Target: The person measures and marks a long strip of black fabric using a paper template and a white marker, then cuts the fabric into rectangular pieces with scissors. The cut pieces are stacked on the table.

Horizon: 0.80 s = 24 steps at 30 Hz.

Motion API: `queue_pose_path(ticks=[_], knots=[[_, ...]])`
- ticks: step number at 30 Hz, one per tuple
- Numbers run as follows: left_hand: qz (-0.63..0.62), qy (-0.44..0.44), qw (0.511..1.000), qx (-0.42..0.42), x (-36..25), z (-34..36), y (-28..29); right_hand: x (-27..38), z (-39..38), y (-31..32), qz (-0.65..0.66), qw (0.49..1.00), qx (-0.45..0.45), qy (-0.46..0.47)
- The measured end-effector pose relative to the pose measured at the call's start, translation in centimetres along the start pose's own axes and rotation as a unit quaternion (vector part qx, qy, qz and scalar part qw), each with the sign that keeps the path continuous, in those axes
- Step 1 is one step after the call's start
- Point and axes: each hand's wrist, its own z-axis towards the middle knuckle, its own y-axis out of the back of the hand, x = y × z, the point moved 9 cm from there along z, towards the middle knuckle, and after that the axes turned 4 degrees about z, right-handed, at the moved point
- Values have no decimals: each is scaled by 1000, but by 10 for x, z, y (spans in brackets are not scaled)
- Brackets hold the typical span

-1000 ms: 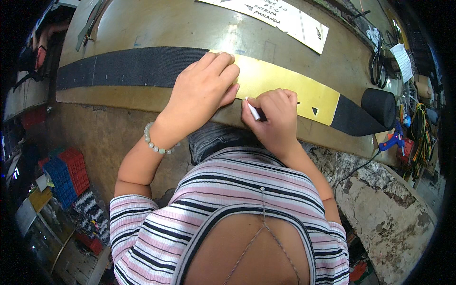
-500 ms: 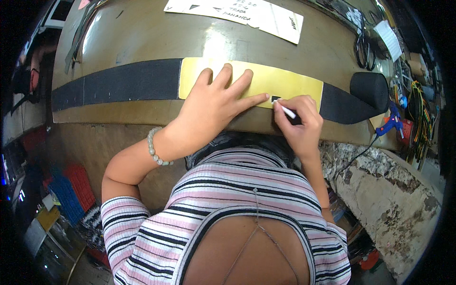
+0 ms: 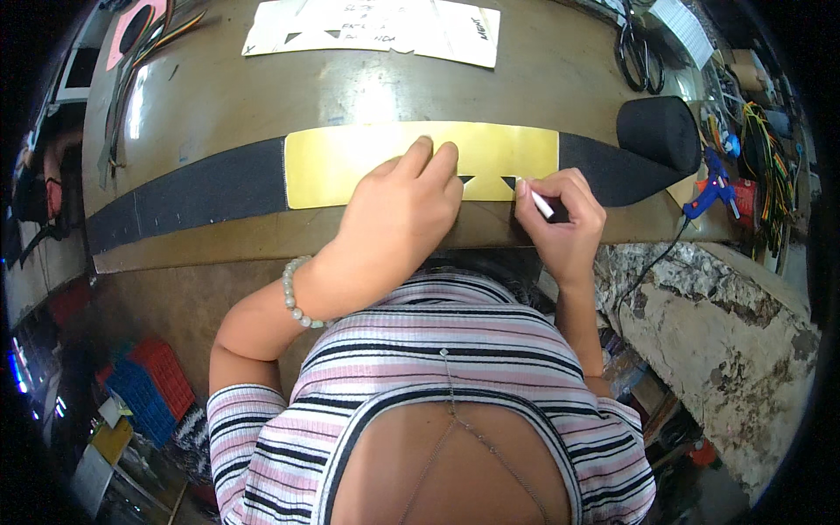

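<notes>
Right hand (image 3: 567, 213) pinching a slim white marker (image 3: 542, 206) at the yellow template (image 3: 328, 166), along the bench's (image 3: 376, 92) near edge! Left hand (image 3: 401, 199) leans on it, fingers unclenched; black strap (image 3: 206, 185) beneath. Below the near-left corner, red crate (image 3: 168, 378), blue crate (image 3: 142, 409), contents unclear.

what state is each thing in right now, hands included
left hand: resting on the yellow template
right hand: closed around the white stick
white stick: held, tip near a triangular cut-out
yellow template: lying flat over the black band
black band: laid out, right end wound into a roll
white card: lying flat
blue glue gun: set down, corded; power unclear
</notes>
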Motion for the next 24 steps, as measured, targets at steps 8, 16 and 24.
queue_pose_path(ticks=[8,16,24], knots=[[97,25,995,18,-18,19,-16,-2,-8,-11,-43,997,59,17],[87,32,995,34,-20,16,-18,-51,10,23,66,975,18,-212],[119,40,992,19,-27,25,-18,-56,27,35,-56,993,-25,-104]])
